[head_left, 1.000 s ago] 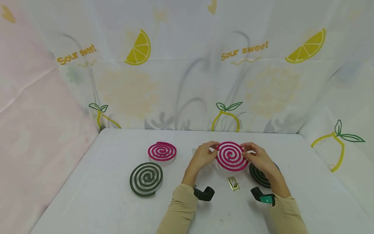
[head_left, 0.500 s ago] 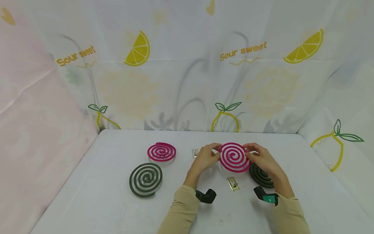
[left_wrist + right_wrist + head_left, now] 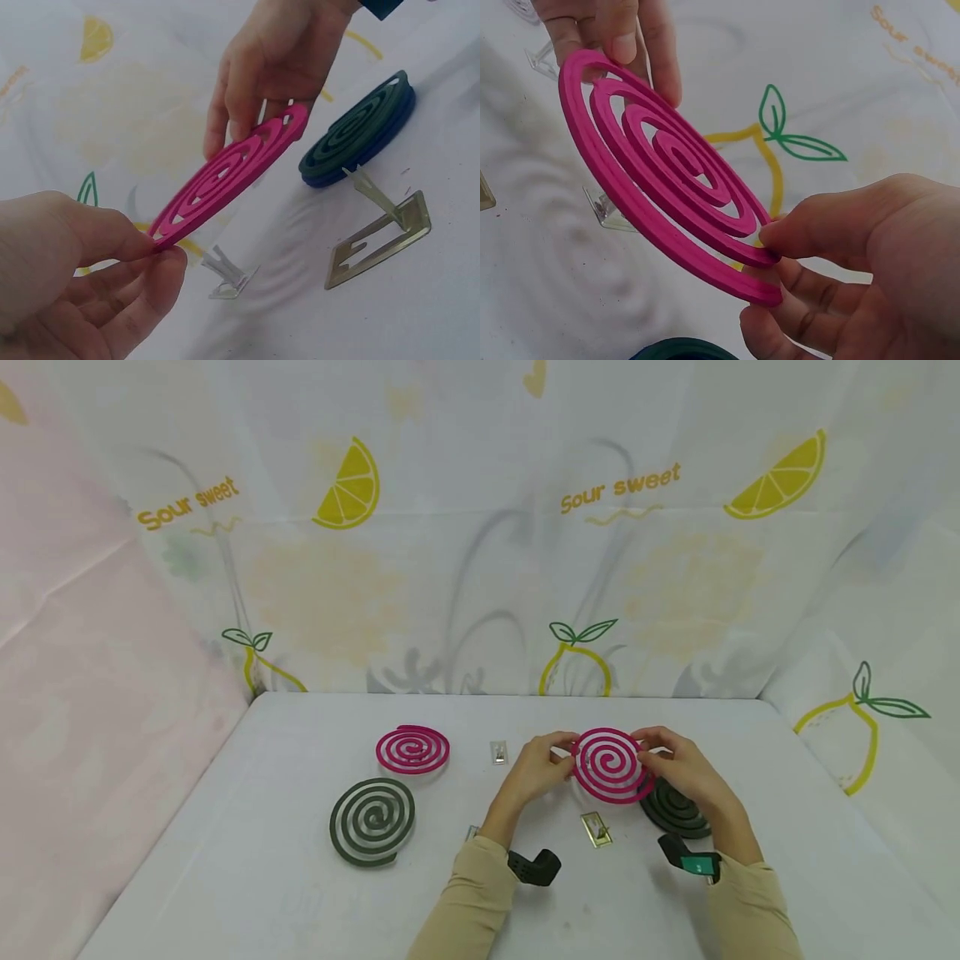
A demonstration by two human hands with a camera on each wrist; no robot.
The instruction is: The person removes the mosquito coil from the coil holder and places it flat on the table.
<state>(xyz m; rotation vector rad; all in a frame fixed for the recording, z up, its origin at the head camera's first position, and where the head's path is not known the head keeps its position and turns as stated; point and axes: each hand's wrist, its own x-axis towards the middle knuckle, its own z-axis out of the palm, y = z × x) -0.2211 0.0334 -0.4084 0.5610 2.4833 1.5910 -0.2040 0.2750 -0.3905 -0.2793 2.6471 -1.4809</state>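
Note:
Both hands hold a pink mosquito coil (image 3: 720,277) by opposite edges, raised above the table and tilted. My left hand (image 3: 534,768) pinches its left rim between thumb and fingers. On the opposite side, the right hand (image 3: 684,768) grips the rim near the coil's outer end. Below and in front lies a gold metal coil stand (image 3: 379,256), its prong bent upward. A clear stand (image 3: 229,286) with raised prongs shows under the coil in the left wrist view. Beside the right hand a dark green coil (image 3: 356,124) lies on a blue one, partly covered in the head view.
Left on the white table (image 3: 247,877) are another pink coil (image 3: 412,771) and a dark green coil (image 3: 372,863). A small clear stand (image 3: 498,753) lies behind the left hand; a shiny edge peeks out by the left wrist. A printed cloth (image 3: 420,593) hangs behind.
Both hands have shifted slightly to the right with the pink coil still held between them. The small clear stand behind the left hand has come fully into view.

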